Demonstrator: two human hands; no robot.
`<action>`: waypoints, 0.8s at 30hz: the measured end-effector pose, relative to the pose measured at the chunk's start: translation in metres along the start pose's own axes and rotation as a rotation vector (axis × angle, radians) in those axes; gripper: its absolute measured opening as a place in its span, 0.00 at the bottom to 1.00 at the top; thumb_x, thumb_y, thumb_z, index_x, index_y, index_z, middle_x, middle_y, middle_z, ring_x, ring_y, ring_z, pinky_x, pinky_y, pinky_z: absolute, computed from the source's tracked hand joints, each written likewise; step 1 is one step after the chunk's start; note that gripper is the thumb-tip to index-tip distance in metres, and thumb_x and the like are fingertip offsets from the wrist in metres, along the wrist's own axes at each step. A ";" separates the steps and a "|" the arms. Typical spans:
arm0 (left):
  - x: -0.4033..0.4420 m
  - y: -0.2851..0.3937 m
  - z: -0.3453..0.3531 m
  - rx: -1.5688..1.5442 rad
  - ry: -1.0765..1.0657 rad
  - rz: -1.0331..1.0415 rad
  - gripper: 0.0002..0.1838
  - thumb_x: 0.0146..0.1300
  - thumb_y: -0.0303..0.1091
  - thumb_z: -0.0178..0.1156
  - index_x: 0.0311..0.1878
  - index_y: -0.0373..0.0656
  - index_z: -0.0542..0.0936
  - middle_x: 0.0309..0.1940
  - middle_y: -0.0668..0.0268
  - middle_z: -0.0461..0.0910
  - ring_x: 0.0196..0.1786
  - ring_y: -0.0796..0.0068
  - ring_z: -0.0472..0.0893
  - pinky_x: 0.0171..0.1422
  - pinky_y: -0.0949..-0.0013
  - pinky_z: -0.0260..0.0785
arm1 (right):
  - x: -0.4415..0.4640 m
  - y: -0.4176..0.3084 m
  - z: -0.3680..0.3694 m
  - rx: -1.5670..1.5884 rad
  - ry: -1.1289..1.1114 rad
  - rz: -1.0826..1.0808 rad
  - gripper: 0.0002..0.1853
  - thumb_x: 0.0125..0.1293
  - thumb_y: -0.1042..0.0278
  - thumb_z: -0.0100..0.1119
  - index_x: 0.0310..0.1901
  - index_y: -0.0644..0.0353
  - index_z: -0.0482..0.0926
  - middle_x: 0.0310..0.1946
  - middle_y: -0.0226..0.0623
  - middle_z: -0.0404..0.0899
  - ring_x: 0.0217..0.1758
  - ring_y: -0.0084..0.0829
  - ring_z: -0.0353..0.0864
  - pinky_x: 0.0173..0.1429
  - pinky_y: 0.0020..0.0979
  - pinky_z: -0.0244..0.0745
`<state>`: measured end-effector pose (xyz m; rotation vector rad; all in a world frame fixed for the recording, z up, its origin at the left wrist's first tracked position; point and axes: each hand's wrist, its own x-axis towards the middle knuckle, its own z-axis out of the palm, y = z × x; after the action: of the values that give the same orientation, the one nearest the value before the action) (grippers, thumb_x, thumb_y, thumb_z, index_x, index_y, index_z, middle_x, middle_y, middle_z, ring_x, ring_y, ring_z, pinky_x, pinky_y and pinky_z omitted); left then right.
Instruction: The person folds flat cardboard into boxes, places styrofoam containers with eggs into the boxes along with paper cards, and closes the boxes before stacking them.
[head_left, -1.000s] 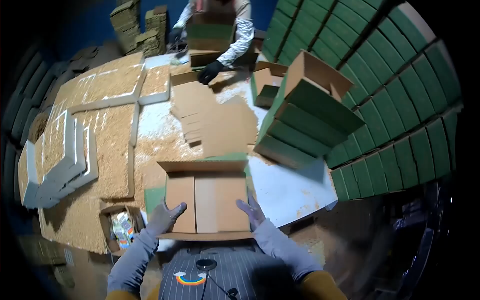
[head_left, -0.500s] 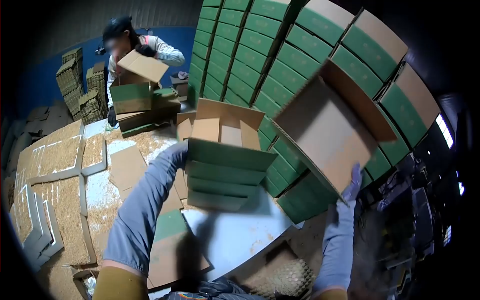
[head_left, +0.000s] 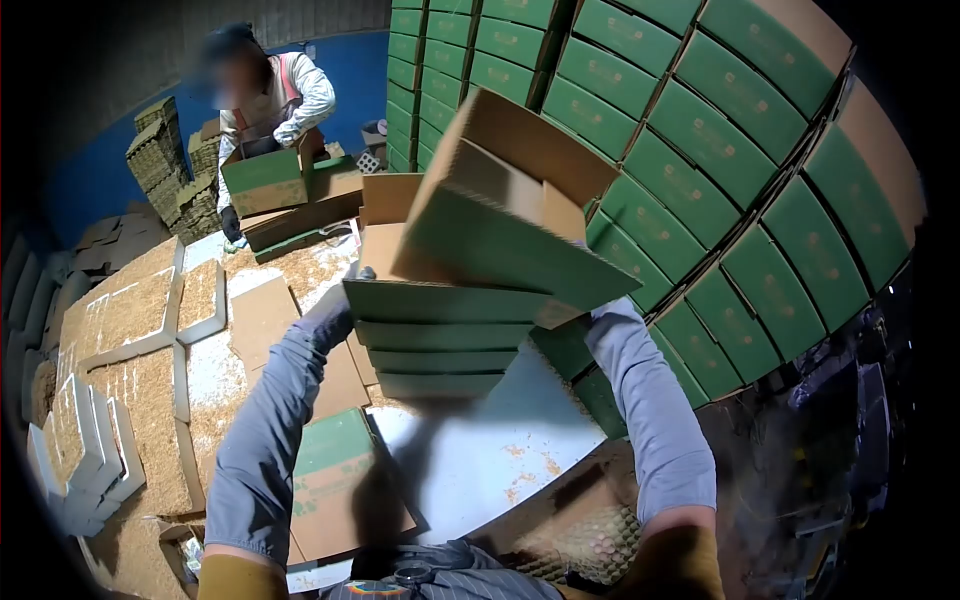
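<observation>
Above a stack of open green cardboard boxes [head_left: 440, 335], one inside another, a further open cardboard box [head_left: 510, 235] is tilted, its low side meeting the top of the stack. My right hand [head_left: 608, 312], gloved, grips this box at its lower right corner; most of its fingers are hidden behind the cardboard. At the stack's upper left corner, my gloved left hand [head_left: 345, 298] holds the top box's edge, a fingertip showing over the rim. A flat green-and-brown cardboard piece [head_left: 345, 485] lies in front of the stack.
Tall rows of closed green boxes [head_left: 700, 130] rise behind and right. A co-worker [head_left: 275, 110] handles another green box [head_left: 265, 185] at back left. White trays [head_left: 200, 320] of brown granular material cover the left side. Egg-tray piles [head_left: 160, 160] stand behind.
My right hand has swung the loose box leftward from the right side onto the stack, turning it. My left hand stays at the stack. The co-worker has lowered the raised cardboard and an arm.
</observation>
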<state>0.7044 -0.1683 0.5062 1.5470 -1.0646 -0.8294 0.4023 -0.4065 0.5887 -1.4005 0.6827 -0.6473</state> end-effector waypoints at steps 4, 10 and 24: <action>0.014 -0.014 0.007 -0.212 0.041 -0.083 0.30 0.76 0.47 0.47 0.69 0.31 0.62 0.65 0.55 0.68 0.64 0.71 0.65 0.68 0.72 0.57 | -0.011 0.013 -0.016 0.012 0.012 -0.027 0.34 0.71 0.47 0.54 0.68 0.66 0.65 0.68 0.42 0.66 0.70 0.32 0.67 0.74 0.29 0.59; -0.002 -0.023 0.003 -0.357 -0.001 0.030 0.24 0.70 0.39 0.56 0.65 0.39 0.69 0.53 0.64 0.77 0.54 0.74 0.75 0.59 0.71 0.69 | 0.014 0.010 0.005 0.025 -0.138 -0.026 0.36 0.70 0.45 0.54 0.69 0.66 0.64 0.68 0.42 0.66 0.69 0.33 0.68 0.73 0.29 0.60; -0.017 -0.053 0.042 -0.033 0.124 0.121 0.23 0.72 0.30 0.50 0.69 0.38 0.65 0.65 0.59 0.69 0.65 0.69 0.68 0.69 0.66 0.63 | -0.009 0.115 -0.011 0.031 0.248 -0.052 0.27 0.71 0.45 0.51 0.58 0.60 0.60 0.55 0.38 0.58 0.53 0.33 0.63 0.57 0.28 0.59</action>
<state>0.6715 -0.1642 0.4448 1.4718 -1.0382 -0.6569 0.3887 -0.3992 0.4737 -1.3252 0.8298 -0.8785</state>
